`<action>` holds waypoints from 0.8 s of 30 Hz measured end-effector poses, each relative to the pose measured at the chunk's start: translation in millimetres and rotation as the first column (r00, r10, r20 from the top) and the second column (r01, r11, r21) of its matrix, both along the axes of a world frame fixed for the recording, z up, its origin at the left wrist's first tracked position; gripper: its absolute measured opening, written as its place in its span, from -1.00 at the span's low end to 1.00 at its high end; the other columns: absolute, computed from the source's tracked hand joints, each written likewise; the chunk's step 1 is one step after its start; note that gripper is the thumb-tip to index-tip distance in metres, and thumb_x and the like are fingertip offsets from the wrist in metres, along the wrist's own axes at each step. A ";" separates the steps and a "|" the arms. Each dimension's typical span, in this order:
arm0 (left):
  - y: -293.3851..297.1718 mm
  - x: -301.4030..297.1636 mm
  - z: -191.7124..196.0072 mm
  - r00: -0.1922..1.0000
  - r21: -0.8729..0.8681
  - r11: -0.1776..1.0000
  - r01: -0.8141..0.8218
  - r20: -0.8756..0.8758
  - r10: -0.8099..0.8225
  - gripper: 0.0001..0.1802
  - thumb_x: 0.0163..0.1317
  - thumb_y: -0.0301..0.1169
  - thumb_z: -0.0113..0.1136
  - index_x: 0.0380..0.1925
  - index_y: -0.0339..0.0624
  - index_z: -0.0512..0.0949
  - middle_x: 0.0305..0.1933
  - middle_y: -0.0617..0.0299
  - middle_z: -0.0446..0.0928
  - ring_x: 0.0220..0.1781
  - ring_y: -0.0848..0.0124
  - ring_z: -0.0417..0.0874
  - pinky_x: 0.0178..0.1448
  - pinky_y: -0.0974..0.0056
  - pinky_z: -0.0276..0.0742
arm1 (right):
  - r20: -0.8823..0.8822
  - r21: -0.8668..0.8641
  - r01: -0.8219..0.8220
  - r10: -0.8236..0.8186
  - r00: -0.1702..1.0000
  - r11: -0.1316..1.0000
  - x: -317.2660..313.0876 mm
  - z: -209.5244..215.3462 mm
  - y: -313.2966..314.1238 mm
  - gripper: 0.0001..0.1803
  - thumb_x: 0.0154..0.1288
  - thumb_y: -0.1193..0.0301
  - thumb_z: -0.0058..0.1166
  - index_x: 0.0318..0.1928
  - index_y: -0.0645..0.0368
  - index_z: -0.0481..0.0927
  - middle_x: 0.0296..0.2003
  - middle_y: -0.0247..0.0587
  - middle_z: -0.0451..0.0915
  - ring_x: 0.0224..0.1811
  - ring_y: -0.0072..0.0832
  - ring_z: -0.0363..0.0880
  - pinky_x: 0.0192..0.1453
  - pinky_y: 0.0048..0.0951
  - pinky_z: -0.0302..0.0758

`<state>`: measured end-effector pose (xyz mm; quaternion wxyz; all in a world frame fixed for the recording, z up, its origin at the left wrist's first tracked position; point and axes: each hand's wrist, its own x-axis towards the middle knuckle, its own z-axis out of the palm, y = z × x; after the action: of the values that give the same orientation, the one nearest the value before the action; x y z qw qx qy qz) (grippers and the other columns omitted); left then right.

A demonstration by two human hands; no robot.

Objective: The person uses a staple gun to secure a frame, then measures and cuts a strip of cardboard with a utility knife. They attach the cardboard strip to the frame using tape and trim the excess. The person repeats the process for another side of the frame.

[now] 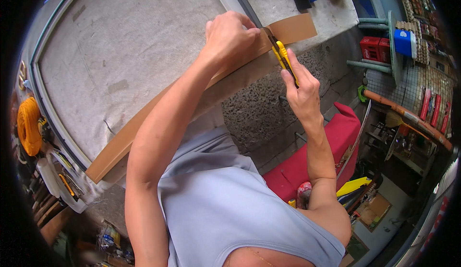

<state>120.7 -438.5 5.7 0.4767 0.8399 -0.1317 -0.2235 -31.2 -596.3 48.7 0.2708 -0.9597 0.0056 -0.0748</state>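
1. Bench (120,65): wide, flat, covered in grey felt-like cloth with a pale rounded frame around it; rough speckled stone face below the front edge.
2. Brown strip (158,118): long, thin, smooth, cardboard-like; lies along the bench's front edge, far end sticking out past the hands.
3. Left hand (230,34): grip closed, pressing down on the strip near its far end.
4. Right hand (303,92): grip clamped on the yellow utility knife (283,58), slim, black-trimmed, tip on the strip just beside the left hand.
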 end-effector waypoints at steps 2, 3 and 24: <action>-0.2 0.6 0.3 1.000 -0.005 1.000 -0.003 -0.020 0.003 -0.74 0.04 -0.20 0.28 -0.35 -0.09 0.76 -0.37 0.05 0.70 -0.20 0.18 0.71 0.12 0.20 0.43 | -0.011 0.023 0.006 -0.005 1.000 1.000 -0.2 -0.1 -1.0 -0.45 0.28 0.60 0.07 0.29 0.24 0.38 -0.32 0.13 0.56 -0.32 -0.02 0.59 -0.22 -0.17 0.50; -0.3 0.7 0.9 1.000 -0.006 1.000 -0.003 -0.030 0.003 -0.74 0.04 -0.20 0.28 -0.35 -0.08 0.76 -0.37 0.05 0.70 -0.20 0.18 0.71 0.11 0.20 0.43 | -0.008 0.021 0.000 0.000 1.000 1.000 0.3 0.3 -1.4 -0.46 0.28 0.60 0.07 0.29 0.24 0.38 -0.32 0.14 0.55 -0.32 -0.01 0.58 -0.22 -0.17 0.50; -2.0 -1.0 4.0 0.999 0.022 0.999 -0.028 -0.025 0.029 -0.72 0.07 -0.18 0.29 -0.33 -0.10 0.75 -0.36 0.06 0.70 -0.22 0.21 0.71 0.04 0.20 0.46 | -0.123 0.015 0.051 -0.049 0.991 0.999 -12.4 4.5 -7.0 -0.48 0.30 0.60 0.07 0.29 0.21 0.40 -0.12 0.16 0.62 -0.13 -0.12 0.66 -0.03 -0.30 0.53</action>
<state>119.6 -440.5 9.7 0.4722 0.8440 -0.1114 -0.2286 -43.6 -603.3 53.1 0.2768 -0.9595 0.0468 -0.0223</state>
